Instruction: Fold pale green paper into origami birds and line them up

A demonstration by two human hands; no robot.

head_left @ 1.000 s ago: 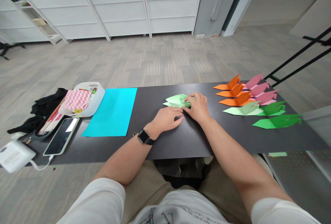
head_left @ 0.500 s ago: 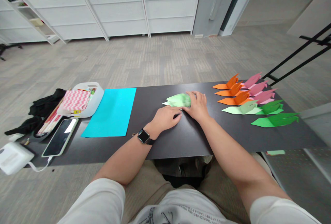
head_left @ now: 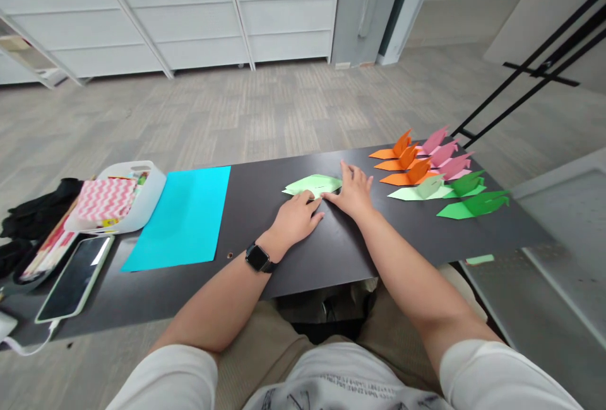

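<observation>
A piece of folded pale green paper (head_left: 313, 183), pointed at its left end, lies flat on the dark table in front of me. At its near edge, my left hand (head_left: 294, 217) rests with fingertips on the paper and the thumb stretched out apart. My right hand (head_left: 354, 192) is spread at the paper's right end, its thumb reaching toward the near edge and its other fingers pointing away from me. Neither hand grips the paper. The fingers and thumbs cover small parts of its edge.
Rows of folded paper birds stand at right: orange (head_left: 396, 164), pink (head_left: 442, 155), pale green (head_left: 421, 190) and green (head_left: 473, 206). Left lie blue paper (head_left: 182, 220), a white basket (head_left: 152, 192), a phone (head_left: 76, 278) on a cable and black cloth (head_left: 38, 208).
My view has turned slightly to the right. The paper now lies flatter and more of it shows. My left fingers have shifted onto its near edge; my right hand has moved off its surface to the right end.
</observation>
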